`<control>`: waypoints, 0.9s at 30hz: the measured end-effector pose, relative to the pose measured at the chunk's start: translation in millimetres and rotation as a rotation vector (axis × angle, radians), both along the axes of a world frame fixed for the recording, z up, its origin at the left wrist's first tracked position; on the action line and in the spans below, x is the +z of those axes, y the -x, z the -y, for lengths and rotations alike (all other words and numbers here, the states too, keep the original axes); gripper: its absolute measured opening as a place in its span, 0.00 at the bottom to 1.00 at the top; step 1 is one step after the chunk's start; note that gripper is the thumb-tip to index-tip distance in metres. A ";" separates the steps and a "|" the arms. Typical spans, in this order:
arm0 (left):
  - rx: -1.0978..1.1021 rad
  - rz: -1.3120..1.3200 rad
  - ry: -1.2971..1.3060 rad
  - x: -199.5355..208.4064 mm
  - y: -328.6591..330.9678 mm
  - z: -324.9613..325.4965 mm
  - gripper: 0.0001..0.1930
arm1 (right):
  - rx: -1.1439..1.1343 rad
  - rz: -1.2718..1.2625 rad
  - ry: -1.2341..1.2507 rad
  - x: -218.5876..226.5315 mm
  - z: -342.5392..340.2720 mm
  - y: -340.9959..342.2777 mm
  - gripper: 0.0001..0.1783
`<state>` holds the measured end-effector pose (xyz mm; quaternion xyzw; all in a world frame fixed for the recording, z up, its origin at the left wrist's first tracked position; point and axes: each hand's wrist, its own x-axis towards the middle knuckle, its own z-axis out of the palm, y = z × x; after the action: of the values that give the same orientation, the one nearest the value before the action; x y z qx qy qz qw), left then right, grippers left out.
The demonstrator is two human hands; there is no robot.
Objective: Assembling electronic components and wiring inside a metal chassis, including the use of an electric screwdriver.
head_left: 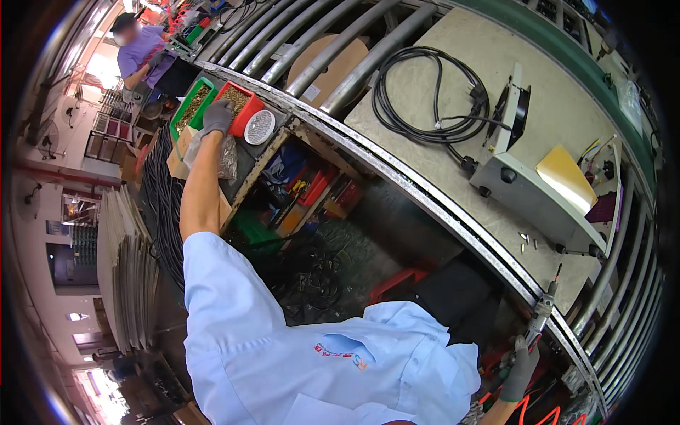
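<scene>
One open grey metal housing (528, 191) lies at three o'clock. Two plastic bins, a green bin (205, 105) and a red bin (249, 113), stand side by side at ten, probably for easy picking. At four, the grey-gloved right hand (522, 372) wraps one silver power driver (540, 319); the grey-gloved left hand (217, 117) touches the red bin, its finger spread untellable.
</scene>
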<state>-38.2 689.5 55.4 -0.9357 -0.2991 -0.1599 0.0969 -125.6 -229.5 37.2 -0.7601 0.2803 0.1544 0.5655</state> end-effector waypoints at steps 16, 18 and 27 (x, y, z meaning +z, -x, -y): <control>0.051 0.108 -0.022 18.4 10.6 10.3 0.13 | 0.034 0.000 -0.081 3.0 5.2 -1.6 0.15; 0.059 0.150 -0.036 29.2 24.9 -2.6 0.13 | 0.073 -0.043 -0.110 -0.5 8.8 -6.3 0.16; -0.254 0.606 0.838 41.6 -45.7 151.0 0.12 | 0.084 -0.025 -0.169 7.1 6.1 -6.0 0.15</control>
<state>7.5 538.5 97.0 -0.8350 -0.2361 -0.3002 -0.3961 -119.6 -235.6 44.4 -0.7187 0.2409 0.2106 0.6173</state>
